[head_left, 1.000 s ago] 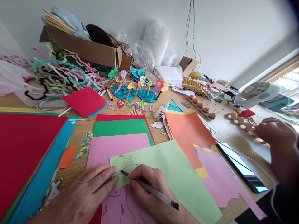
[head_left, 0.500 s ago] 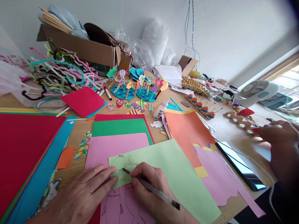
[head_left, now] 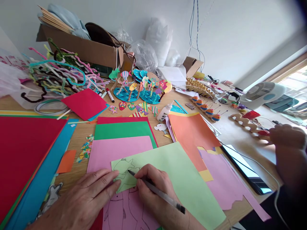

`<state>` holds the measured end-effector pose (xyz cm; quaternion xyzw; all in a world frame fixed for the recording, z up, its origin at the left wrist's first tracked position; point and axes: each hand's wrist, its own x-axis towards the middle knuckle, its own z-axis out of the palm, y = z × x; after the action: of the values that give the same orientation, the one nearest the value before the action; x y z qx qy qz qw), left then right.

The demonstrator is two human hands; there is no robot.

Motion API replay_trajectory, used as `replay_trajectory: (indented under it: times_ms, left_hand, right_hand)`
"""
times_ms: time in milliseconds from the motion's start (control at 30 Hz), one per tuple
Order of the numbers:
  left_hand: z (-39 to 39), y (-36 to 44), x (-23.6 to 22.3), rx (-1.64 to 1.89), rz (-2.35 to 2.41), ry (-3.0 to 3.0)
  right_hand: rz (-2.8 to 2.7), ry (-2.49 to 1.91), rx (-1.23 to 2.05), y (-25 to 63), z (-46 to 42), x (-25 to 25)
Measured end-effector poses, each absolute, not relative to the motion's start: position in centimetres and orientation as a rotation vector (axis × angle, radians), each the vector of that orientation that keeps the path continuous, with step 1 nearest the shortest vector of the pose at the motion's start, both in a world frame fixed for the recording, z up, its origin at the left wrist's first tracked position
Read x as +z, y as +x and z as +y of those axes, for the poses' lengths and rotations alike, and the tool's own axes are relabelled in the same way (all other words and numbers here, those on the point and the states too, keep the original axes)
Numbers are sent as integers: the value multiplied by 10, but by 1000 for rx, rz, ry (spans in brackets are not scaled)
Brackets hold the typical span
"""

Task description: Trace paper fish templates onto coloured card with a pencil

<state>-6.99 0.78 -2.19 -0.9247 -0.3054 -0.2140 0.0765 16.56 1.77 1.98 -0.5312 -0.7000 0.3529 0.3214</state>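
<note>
My right hand [head_left: 155, 191] grips a pen [head_left: 163, 195] with a black cap end, its tip on a light green sheet of paper [head_left: 175, 172]. Black outlines of fish-like shapes [head_left: 126, 169] show at the sheet's left end. My left hand [head_left: 86, 195] lies flat, fingers stretched, with fingertips on that sheet's left edge. Beneath it, a pink sheet [head_left: 115, 210] bears more black outlines, partly covered by my hands. Another pink sheet [head_left: 120, 150], a green one [head_left: 122, 129] and a red one lie stacked behind.
A red sheet [head_left: 26, 153] tops a stack at left. Small paper fish [head_left: 122, 106], a glue bottle [head_left: 164, 112] and an orange sheet [head_left: 187, 134] lie ahead. A phone-like black device [head_left: 247, 169] is at right. Another person's hand [head_left: 287, 137] works beside an egg-carton strip [head_left: 244, 123].
The pen tip has shifted slightly right along the drawing on the green sheet. My left hand stays in place. The other person's hand has moved slightly right.
</note>
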Motion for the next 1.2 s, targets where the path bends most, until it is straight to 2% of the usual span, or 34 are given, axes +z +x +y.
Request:
replay_trajectory:
  times_ms: [400, 1200]
  left_hand:
    - [8, -71, -22, -631, -942, -2825]
    - [6, -71, -20, -570, -915, -2823]
  right_hand:
    - [-1791, -1313, 1055, 167, 15, 20]
    - [-1918, -1292, 972, 165, 15, 23]
